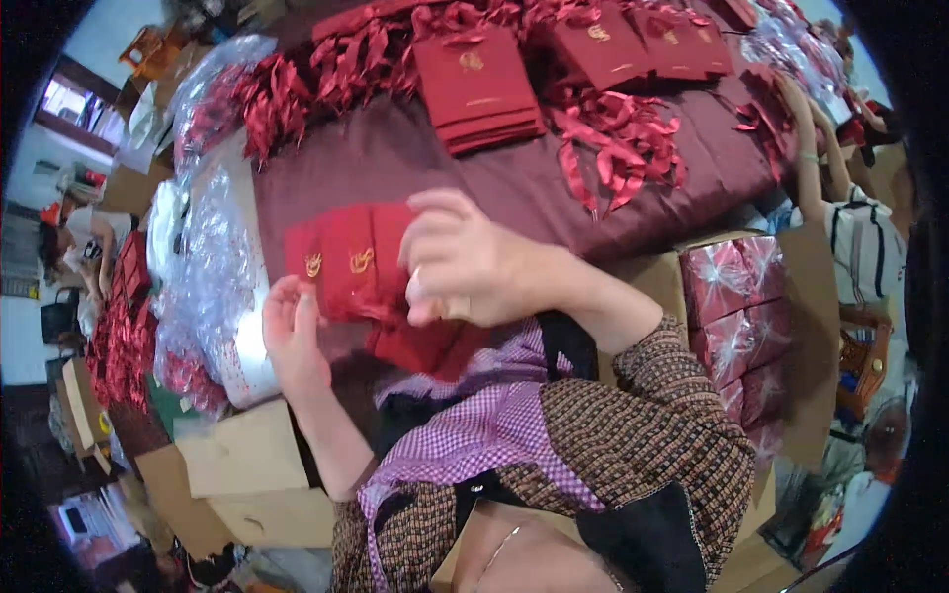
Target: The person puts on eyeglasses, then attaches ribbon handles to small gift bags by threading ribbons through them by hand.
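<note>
Maroon cloth [351, 148] stretches between the red gift bags [336, 247] near the frame's centre and the stacked red bags [479, 84] at upper centre. To the right of that stretch lie loose red ribbons [623, 153]; to its left, clear plastic wrap [210, 247] runs along the surface's edge. The near edge passes close to the person's apron [460, 420].

The left hand [295, 331] is raised at the lower left side of the gift bags, its thumb and fingertips close together; I cannot tell whether this grip pinches them. The right hand [460, 262] curves beside their right side, elbow bent, fingers curled in a half-closed grip; its contact is unclear.

A carton [806, 346] at right holds wrapped red packages [736, 321]. Another person [94, 237] bends at far left.
</note>
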Motion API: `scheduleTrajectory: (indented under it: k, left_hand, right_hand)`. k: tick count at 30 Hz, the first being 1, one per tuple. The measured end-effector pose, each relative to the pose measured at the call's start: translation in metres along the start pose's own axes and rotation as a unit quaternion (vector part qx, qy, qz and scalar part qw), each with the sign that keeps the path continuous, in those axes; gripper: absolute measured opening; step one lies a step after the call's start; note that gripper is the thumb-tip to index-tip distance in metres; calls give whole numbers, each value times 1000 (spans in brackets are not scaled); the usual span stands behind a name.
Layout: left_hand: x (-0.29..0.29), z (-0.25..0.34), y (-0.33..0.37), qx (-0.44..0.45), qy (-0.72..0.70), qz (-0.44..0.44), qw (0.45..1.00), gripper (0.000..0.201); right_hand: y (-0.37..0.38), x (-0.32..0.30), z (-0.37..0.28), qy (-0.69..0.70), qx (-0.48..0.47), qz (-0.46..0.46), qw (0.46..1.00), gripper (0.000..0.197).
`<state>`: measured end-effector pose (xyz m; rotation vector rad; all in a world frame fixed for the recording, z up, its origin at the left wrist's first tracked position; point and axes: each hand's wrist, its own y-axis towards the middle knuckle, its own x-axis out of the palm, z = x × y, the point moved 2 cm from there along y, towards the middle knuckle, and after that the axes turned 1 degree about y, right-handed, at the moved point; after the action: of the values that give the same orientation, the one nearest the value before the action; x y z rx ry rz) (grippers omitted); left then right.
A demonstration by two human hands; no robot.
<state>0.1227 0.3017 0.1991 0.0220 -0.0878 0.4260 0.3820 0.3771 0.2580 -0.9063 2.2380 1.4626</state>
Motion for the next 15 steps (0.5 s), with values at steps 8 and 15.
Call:
scheduleTrajectory:
  k: [8, 15]
  left_hand:
    - [54, 18, -39, -19, -8, -217, 976, 18]
    - [84, 10, -46, -76, -179, -229, 954, 43]
  right_hand:
    - [-2, 4, 15, 94, 27, 5, 995, 34]
    - [-8, 10, 19, 186, 37, 23, 982, 24]
